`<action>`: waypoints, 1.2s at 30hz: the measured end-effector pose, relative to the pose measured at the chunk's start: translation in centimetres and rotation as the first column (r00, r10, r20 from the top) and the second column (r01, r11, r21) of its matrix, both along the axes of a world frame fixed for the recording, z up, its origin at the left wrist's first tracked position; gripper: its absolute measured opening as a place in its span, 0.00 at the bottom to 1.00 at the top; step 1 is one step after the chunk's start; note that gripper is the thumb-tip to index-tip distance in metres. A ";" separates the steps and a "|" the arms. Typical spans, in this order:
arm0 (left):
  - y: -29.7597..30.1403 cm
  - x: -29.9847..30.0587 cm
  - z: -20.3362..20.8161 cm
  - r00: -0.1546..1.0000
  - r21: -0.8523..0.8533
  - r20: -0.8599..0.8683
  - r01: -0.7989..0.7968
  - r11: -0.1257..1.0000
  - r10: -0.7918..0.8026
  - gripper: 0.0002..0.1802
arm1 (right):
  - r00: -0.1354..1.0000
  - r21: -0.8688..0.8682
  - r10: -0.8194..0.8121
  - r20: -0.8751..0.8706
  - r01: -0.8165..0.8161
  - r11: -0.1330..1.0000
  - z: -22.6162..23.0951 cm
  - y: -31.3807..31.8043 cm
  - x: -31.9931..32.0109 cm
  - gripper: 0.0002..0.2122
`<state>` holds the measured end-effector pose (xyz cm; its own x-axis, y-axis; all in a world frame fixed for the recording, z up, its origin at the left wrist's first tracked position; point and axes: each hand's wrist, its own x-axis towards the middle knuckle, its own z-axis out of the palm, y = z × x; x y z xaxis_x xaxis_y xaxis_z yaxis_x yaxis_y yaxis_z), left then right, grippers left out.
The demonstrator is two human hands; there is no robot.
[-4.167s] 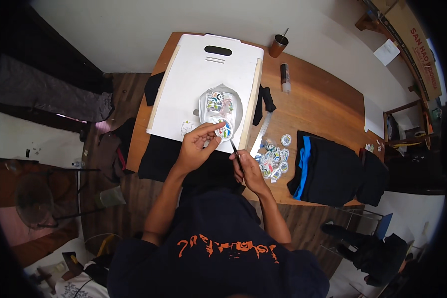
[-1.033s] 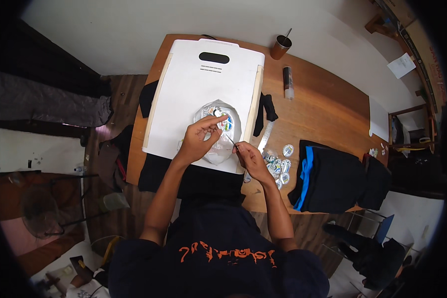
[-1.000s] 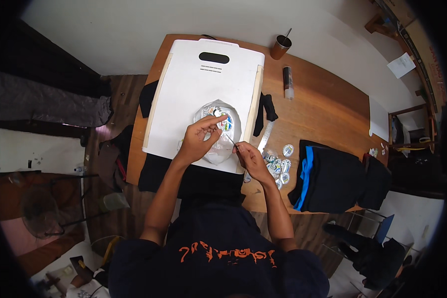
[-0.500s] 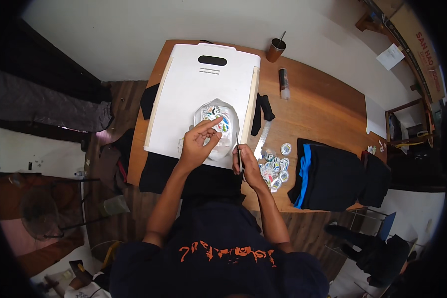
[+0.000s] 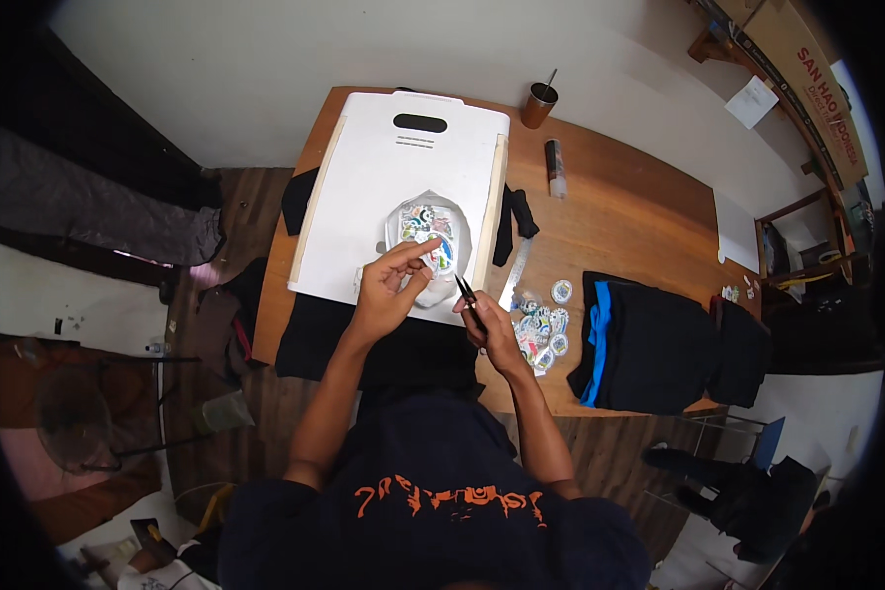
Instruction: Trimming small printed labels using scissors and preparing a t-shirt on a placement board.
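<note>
My left hand pinches a round printed sticker-like piece between thumb and fingers, its face turned up in white, blue and red. Just to the right, my right hand grips small dark snips. Their two pointed blades stand slightly apart, close to the edge of the round piece. Beneath both hands is a pale, uneven-rimmed round container with several more printed pieces in it. It rests on a white board with an oval slot near its far edge.
On the wooden table, several cut pieces lie right of my right hand, near a metal ruler. Folded black cloth with a blue strip sits farther right. A tube and a brown cup stand toward the back.
The snips have turned from nearly upright to pointing up and left, and their blades now show apart. My left hand stays almost in place with the round piece.
</note>
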<state>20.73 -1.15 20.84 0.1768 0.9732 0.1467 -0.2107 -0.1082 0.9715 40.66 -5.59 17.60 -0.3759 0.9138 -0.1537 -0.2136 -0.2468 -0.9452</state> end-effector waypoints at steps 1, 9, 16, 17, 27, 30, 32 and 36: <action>-0.1 0.1 0.1 1.000 0.001 0.001 -0.002 1.000 0.002 0.23 | 1.000 0.024 0.020 0.016 -0.021 1.000 -0.1 -0.2 0.1 0.18; -0.7 0.7 1.0 0.995 -0.019 0.058 -0.074 0.997 0.075 0.22 | 1.000 0.048 -0.009 -0.008 0.010 0.999 -1.2 -1.6 -1.4 0.11; -0.8 0.3 0.9 0.997 -0.018 0.053 -0.060 0.998 0.061 0.22 | 0.987 0.048 -0.046 -0.152 0.054 0.997 -1.7 -1.3 -1.9 0.15; -0.8 0.2 0.9 0.998 -0.001 0.035 -0.043 0.999 0.043 0.22 | 0.986 0.057 -0.062 -0.155 0.072 0.996 -1.6 -1.2 -1.7 0.16; -1.4 0.0 0.9 0.963 -0.057 -0.122 0.236 0.970 -0.241 0.19 | 0.936 0.016 -0.344 0.076 0.344 0.939 -0.2 0.4 -1.6 0.10; -1.3 0.0 0.1 0.980 -0.046 -0.086 0.173 0.984 -0.177 0.18 | 0.932 -0.020 -0.359 0.049 0.360 0.933 -0.1 0.3 -1.9 0.09; -1.3 -0.2 -0.2 0.982 0.031 -0.089 0.169 0.985 -0.166 0.17 | 0.931 -0.029 -0.362 0.048 0.364 0.931 -0.2 0.1 -2.0 0.09; -1.2 -0.2 0.7 0.983 -0.059 -0.066 0.167 0.984 -0.171 0.17 | 0.940 -0.052 -0.338 -0.045 0.335 0.941 0.0 -0.6 -2.0 0.13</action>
<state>20.54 -2.35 21.56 0.3476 0.9345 0.0768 -0.1522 -0.0246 0.9880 38.66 -6.18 17.55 -0.0562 0.9813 -0.1843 -0.3398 -0.1923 -0.9206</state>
